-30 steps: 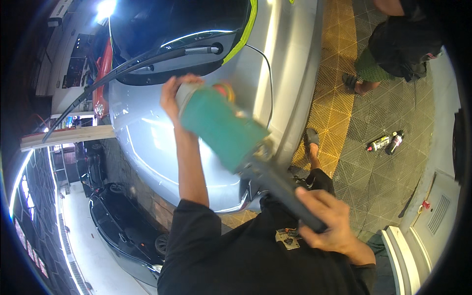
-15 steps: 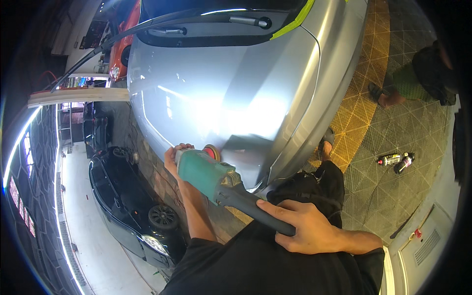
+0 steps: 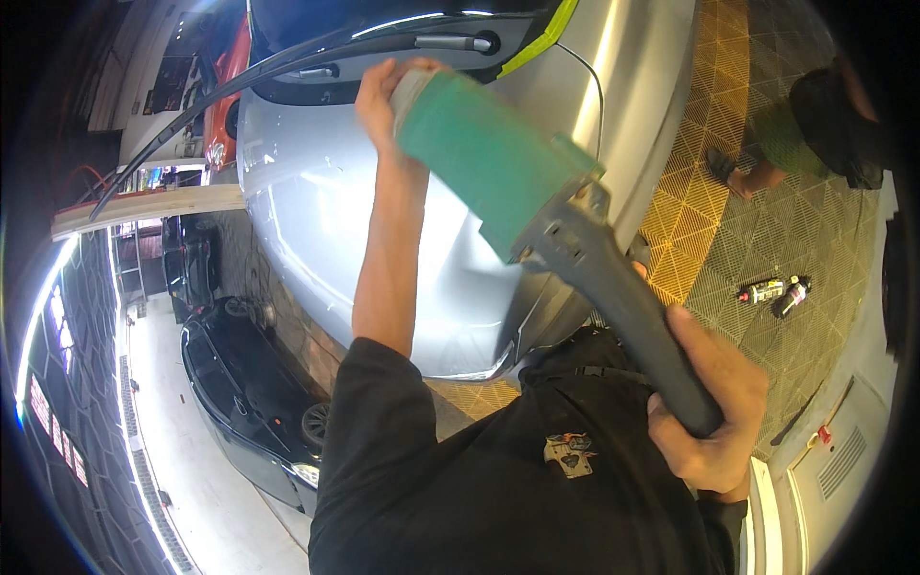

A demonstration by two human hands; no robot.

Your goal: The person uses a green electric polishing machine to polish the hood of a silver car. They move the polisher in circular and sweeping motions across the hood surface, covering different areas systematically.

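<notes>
A green and black car polisher (image 3: 498,158) is held up close in front of me, over the silver car hood (image 3: 316,216). My left hand (image 3: 388,91) is closed around its grey front end, beside the windshield base. The fingers of my right hand (image 3: 714,412) wrap the rear end of its long black handle. From this angle the polisher's body hides the pad, and I cannot tell whether it touches the hood. Bright light reflects off the paint.
Wiper arms (image 3: 450,43) and a dark cable cross near the windshield, which has a yellow-green tape edge (image 3: 539,38). Two bottles (image 3: 774,294) lie on the patterned floor at right, near another person's leg (image 3: 752,180). A black car (image 3: 244,383) stands at left.
The polisher has come up closer to my view and shifted away from the hood's near edge toward the windshield. My left hand went forward; my right hand moved right and down.
</notes>
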